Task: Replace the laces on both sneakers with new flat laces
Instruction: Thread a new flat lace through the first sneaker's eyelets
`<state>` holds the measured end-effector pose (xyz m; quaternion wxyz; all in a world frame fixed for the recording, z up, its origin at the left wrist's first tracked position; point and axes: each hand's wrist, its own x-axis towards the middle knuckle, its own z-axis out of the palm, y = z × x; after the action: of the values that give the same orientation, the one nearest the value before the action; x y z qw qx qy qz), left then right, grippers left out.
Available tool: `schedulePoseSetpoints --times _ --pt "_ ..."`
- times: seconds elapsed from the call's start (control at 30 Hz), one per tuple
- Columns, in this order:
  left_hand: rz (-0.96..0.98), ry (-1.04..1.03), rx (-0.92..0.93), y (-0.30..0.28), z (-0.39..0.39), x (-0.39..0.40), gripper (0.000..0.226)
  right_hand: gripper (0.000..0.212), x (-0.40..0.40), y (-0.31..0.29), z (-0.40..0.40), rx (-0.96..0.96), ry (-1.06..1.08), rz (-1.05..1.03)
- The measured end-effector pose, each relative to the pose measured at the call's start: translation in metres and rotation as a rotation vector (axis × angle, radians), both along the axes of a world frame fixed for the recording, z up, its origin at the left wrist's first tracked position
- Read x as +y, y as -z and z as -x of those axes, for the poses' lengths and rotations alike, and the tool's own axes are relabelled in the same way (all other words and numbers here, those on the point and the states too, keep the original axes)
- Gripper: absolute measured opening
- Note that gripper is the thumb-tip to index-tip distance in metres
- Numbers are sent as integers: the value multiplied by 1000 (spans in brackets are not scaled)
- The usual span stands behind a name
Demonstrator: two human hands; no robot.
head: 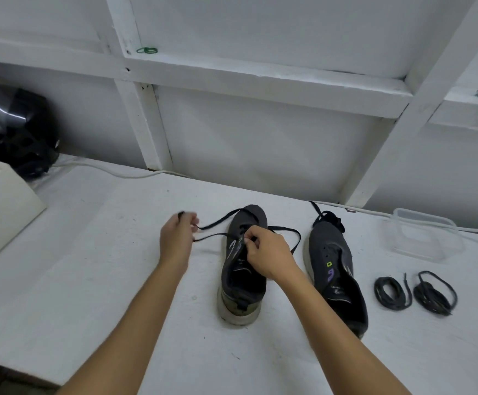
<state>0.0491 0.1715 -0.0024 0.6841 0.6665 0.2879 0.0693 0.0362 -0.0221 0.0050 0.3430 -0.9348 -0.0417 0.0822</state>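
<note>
Threading now: the left sneaker (243, 266) stands at the centre of the white counter (89, 266), toe to 12 o'clock, and a black flat lace (217, 222) passes through its front eyelets only.
Left hand: the left hand (177, 238), at 9 o'clock of this sneaker, has its fingers (193, 220) curled, pinching one end of the lace and drawing it sideways.
Right hand: the right hand (269, 252) lies over the tongue; its fingers (249, 242) are pressed together on the lace at an eyelet. The other half of the lace makes a loop at 3 o'clock of the hand.
Done, as I judge: the old laces are out of both shoes. Two coiled round black laces (414, 292) lie at 3 o'clock of the pair, probably the old ones.
Left to do: most eyelets of the left sneaker, and all of the right sneaker (334, 269), which shows bare eyelets. A second black flat lace (327, 219) lies bunched, touching its toe at 12 o'clock.
Materials: both uppers are dark grey knit cloth, soft-looking, with pale thick rubber soles, worn at the heel. The flat lace is thin like ribbon and limp; the coiled ones are like cord.
Nearby: a clear plastic container (423, 238), rectangular with round corners, is at 2 o'clock; a white cable (118, 172) runs along the wall.
</note>
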Motion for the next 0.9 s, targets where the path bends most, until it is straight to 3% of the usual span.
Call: schedulePoseSetpoints --times 0.13,0.2,0.23,0.3,0.37,0.43,0.53,0.63,0.7,0.9 --pt "-383 63 159 30 33 -24 26 9 -2 -1 0 -4 1 0" --pt "-618 58 262 31 43 -36 61 9 -5 -1 -1 -5 6 -1" --pt "-703 18 241 29 48 -41 73 10 -6 -1 -2 -10 7 -1" --pt "-780 -33 29 24 53 -49 67 12 -6 0 -2 -20 4 -6" --pt "-694 122 -167 20 53 -53 32 11 -4 1 -2 -33 -11 3" --pt "-548 370 -150 15 50 -55 2 11 -3 2 -2 -46 -19 9" --pt "-428 436 -84 9 52 -55 15 11 -5 3 -2 -47 -37 -3" --pt "-515 456 -114 11 56 -62 18 12 -6 3 -4 -52 -56 -22" --pt "-542 453 -115 13 54 -65 33 12 -6 3 -3 -53 -51 -45" --pt "-534 365 -32 17 56 -65 49 16 -19 -2 9 77 91 -416"
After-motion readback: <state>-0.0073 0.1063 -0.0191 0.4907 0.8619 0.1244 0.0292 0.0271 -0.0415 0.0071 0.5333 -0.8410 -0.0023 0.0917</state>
